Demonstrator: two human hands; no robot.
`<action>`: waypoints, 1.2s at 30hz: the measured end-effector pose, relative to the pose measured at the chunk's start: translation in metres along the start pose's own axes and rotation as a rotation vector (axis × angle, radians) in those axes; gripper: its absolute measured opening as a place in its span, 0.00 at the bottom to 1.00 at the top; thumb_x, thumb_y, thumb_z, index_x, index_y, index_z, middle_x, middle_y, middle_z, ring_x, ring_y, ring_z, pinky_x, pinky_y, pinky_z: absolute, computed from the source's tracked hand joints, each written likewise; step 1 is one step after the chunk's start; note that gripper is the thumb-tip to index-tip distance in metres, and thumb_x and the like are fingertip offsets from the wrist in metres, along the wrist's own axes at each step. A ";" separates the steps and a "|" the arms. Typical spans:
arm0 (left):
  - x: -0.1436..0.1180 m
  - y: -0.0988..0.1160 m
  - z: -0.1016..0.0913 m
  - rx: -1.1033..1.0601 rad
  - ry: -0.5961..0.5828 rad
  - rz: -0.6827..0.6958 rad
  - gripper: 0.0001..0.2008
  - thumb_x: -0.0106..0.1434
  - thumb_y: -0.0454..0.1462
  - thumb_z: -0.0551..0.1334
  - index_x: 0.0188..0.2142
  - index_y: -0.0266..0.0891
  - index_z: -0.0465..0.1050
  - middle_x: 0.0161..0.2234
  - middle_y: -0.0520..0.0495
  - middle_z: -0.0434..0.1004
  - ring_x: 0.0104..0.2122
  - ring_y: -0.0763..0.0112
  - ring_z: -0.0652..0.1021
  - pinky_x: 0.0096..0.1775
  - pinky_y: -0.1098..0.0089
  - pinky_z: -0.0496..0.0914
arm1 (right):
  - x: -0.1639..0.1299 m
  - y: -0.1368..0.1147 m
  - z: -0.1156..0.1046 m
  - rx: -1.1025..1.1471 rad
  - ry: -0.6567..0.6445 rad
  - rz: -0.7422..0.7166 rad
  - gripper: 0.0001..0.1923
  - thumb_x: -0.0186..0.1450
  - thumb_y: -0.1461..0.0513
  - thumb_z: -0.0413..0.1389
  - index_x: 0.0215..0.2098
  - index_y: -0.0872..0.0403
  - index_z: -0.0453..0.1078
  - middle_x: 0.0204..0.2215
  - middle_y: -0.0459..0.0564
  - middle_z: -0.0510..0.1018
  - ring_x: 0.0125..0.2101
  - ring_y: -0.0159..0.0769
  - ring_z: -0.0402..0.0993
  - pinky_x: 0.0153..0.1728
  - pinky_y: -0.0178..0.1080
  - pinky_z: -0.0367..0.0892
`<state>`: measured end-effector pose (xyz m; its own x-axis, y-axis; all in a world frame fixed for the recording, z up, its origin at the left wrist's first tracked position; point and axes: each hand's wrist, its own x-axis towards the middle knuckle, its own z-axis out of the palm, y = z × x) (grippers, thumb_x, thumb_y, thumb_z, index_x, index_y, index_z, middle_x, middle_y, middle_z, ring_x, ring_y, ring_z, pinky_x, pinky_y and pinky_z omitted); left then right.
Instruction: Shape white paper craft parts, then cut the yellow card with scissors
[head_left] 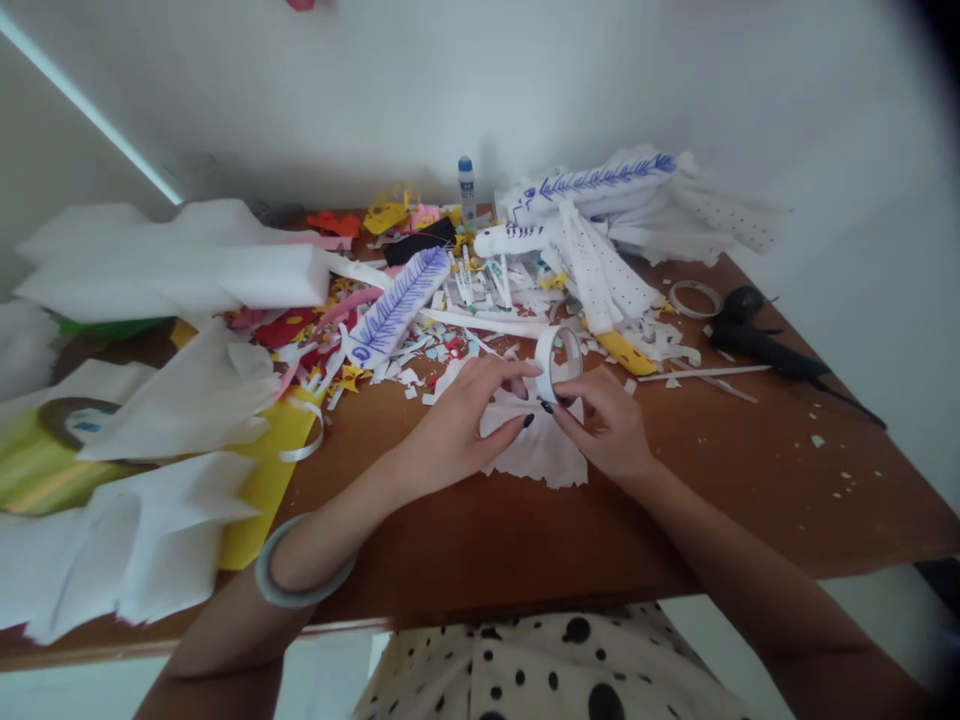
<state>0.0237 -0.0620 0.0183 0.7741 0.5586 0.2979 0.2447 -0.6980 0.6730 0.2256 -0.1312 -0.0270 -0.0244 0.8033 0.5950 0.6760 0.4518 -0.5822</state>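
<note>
My right hand (611, 425) pinches the lower edge of a white tape roll (545, 368), a thin ring standing on edge above the table. My left hand (476, 415) is beside it with thumb and index finger apart. Its index fingertip is close to the roll's left side; I cannot tell whether it touches. Beneath both hands lies a crumpled piece of thin white sheet (536, 462) with a ragged edge. Just beyond the hands, a white strip (487, 322) rests on a pile of paper scraps (405, 375).
White foam pieces (172, 270) and a wide yellow tape roll (45, 470) crowd the left. Behind are blue-drawn white shapes (401, 305) and a glue bottle (466, 190). A black glue gun (772, 350) and another tape roll (695, 299) lie at right on the brown table (750, 480).
</note>
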 end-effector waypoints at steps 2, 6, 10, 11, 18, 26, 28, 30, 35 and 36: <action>0.000 0.001 -0.001 -0.043 -0.012 -0.015 0.19 0.64 0.33 0.58 0.54 0.45 0.61 0.44 0.46 0.69 0.45 0.67 0.70 0.46 0.66 0.67 | 0.001 0.001 -0.001 -0.014 -0.005 -0.016 0.08 0.63 0.66 0.56 0.39 0.47 0.69 0.28 0.46 0.77 0.29 0.37 0.70 0.32 0.41 0.63; 0.000 0.001 -0.002 -0.025 -0.041 -0.015 0.12 0.64 0.33 0.58 0.47 0.44 0.63 0.43 0.47 0.69 0.45 0.67 0.70 0.47 0.65 0.66 | 0.003 0.002 -0.003 -0.046 0.003 -0.005 0.07 0.63 0.65 0.55 0.39 0.47 0.69 0.28 0.46 0.76 0.29 0.37 0.70 0.33 0.42 0.64; 0.002 -0.004 0.002 0.031 0.024 0.005 0.10 0.63 0.34 0.59 0.44 0.43 0.63 0.45 0.45 0.68 0.49 0.65 0.69 0.46 0.63 0.67 | 0.003 0.002 -0.003 -0.054 -0.047 0.023 0.06 0.64 0.63 0.54 0.39 0.48 0.69 0.29 0.47 0.76 0.30 0.37 0.70 0.32 0.41 0.64; 0.003 -0.006 0.003 0.039 0.045 0.016 0.09 0.63 0.35 0.60 0.43 0.43 0.63 0.45 0.44 0.68 0.49 0.64 0.69 0.46 0.63 0.67 | 0.002 0.001 -0.002 -0.041 -0.076 0.045 0.06 0.64 0.63 0.54 0.39 0.48 0.68 0.30 0.48 0.76 0.30 0.37 0.70 0.31 0.40 0.64; 0.003 -0.016 0.012 0.103 0.141 -0.035 0.09 0.63 0.33 0.61 0.42 0.41 0.63 0.35 0.50 0.72 0.36 0.71 0.73 0.39 0.69 0.68 | -0.005 -0.002 0.007 0.121 -0.295 0.239 0.06 0.65 0.63 0.51 0.41 0.49 0.64 0.36 0.48 0.78 0.30 0.34 0.73 0.28 0.35 0.64; 0.004 -0.020 0.015 0.279 0.093 0.055 0.07 0.67 0.38 0.57 0.39 0.41 0.73 0.36 0.46 0.72 0.37 0.67 0.73 0.41 0.66 0.67 | -0.005 -0.001 0.012 0.409 -0.402 0.508 0.08 0.67 0.59 0.48 0.44 0.49 0.63 0.28 0.43 0.77 0.27 0.31 0.72 0.29 0.34 0.66; 0.003 -0.020 0.016 0.281 0.099 0.043 0.07 0.66 0.38 0.57 0.38 0.40 0.73 0.36 0.46 0.71 0.38 0.67 0.73 0.41 0.67 0.67 | -0.004 0.000 0.012 0.421 -0.416 0.538 0.09 0.67 0.59 0.49 0.44 0.50 0.64 0.28 0.44 0.77 0.27 0.31 0.71 0.28 0.34 0.65; 0.003 -0.020 0.017 0.272 0.094 0.030 0.06 0.66 0.38 0.58 0.38 0.40 0.73 0.36 0.46 0.72 0.38 0.68 0.73 0.40 0.68 0.67 | -0.003 0.000 0.011 0.424 -0.420 0.549 0.10 0.67 0.58 0.49 0.45 0.50 0.66 0.29 0.44 0.77 0.27 0.31 0.71 0.29 0.34 0.65; 0.003 -0.019 0.019 0.303 0.100 -0.001 0.06 0.66 0.37 0.58 0.35 0.39 0.72 0.32 0.48 0.73 0.34 0.69 0.73 0.37 0.70 0.66 | -0.003 0.000 0.011 0.398 -0.406 0.545 0.11 0.67 0.58 0.48 0.44 0.52 0.69 0.26 0.43 0.73 0.25 0.29 0.67 0.28 0.32 0.62; 0.003 -0.018 0.020 0.327 0.111 0.013 0.06 0.66 0.37 0.58 0.35 0.38 0.72 0.32 0.48 0.73 0.33 0.69 0.72 0.36 0.70 0.66 | -0.003 -0.001 0.011 0.389 -0.394 0.543 0.11 0.67 0.59 0.49 0.44 0.52 0.69 0.25 0.43 0.73 0.25 0.29 0.66 0.28 0.32 0.62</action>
<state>0.0328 -0.0566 -0.0065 0.7145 0.5815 0.3890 0.4231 -0.8020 0.4216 0.2173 -0.1296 -0.0342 -0.0728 0.9970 -0.0277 0.3623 0.0006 -0.9320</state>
